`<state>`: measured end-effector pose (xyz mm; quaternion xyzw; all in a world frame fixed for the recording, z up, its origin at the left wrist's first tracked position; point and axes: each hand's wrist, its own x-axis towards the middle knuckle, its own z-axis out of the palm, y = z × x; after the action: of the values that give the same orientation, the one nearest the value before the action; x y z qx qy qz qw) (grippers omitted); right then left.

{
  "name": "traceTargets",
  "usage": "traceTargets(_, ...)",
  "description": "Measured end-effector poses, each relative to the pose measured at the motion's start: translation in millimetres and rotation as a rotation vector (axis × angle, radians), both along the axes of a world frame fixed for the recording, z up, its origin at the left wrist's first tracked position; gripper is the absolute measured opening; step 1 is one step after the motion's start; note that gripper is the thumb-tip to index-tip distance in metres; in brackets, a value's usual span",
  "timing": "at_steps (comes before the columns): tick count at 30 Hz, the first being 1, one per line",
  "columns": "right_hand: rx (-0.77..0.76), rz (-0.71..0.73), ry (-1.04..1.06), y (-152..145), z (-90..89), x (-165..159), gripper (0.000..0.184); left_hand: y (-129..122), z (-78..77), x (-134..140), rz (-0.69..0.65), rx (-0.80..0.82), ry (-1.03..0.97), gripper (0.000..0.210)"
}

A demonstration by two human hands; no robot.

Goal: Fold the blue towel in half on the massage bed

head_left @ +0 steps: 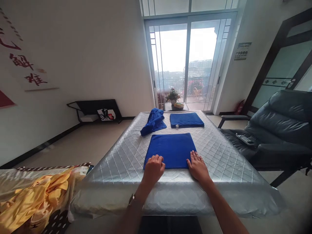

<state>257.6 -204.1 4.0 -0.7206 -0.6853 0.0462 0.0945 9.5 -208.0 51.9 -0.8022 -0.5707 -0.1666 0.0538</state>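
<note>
A blue folded towel point(172, 146) lies flat on the table in front of me. My left hand point(154, 164) rests on its near left part with the fingers curled in. Whatever those fingers hold, if anything, is hidden beneath them. On the near right corner lies my right hand point(197, 164), flat and open, its fingers stretched forward along the right edge. Behind this towel, a stack of folded blue towels point(187, 119) with a small white tag sits to the right. A crumpled blue towel point(154, 122) is heaped to the left.
A silver quilted cover point(122, 162) drapes over the table. At right stands a dark armchair point(280, 130) with a pale device on its seat. Yellow cloth point(39, 195) lies at lower left. A potted plant point(172, 95) stands beyond the table, before the glass doors.
</note>
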Motion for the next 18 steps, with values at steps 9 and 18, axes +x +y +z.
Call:
traceTargets(9, 0.007, 0.063, -0.106, -1, -1.5, 6, 0.060, 48, -31.0, 132, -0.386, -0.199, -0.048, 0.063)
traceTargets(18, 0.032, 0.024, -0.071, 2, -3.5, 3, 0.060, 52, -46.3, 24, -0.072, -0.270, -0.010, 0.072)
